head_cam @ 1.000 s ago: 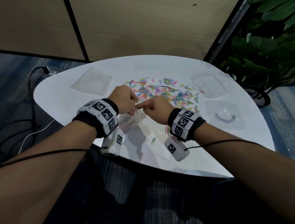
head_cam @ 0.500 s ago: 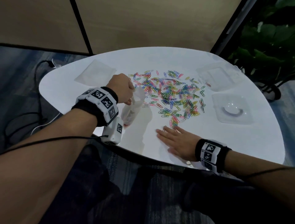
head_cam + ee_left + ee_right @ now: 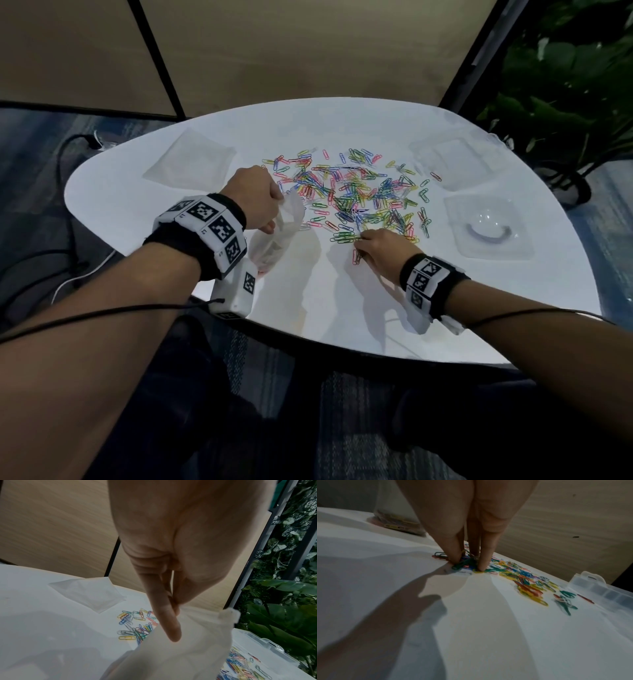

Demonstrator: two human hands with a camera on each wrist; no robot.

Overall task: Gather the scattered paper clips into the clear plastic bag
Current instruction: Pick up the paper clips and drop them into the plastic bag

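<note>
The left hand (image 3: 255,198) pinches the upper edge of the clear plastic bag (image 3: 274,240) between thumb and fingers and holds it up just above the white table (image 3: 137,219), at the near left side of the pile. The right hand (image 3: 380,251) is down on the table at the near edge of the scattered paper clips (image 3: 356,195); its fingertips (image 3: 482,566) are closed together around a small bunch of clips, pressing on the surface, not yet lifted.

In the right wrist view some coloured clips already lie in the bottom of the bag, so I judge the gathering has begun. But most of the clips are spread over the middle of the table, so the greater part of the work is left.

Further out lie a flat spare plastic bag (image 3: 190,164) at far left and two clear plastic cases (image 3: 489,226) at right
</note>
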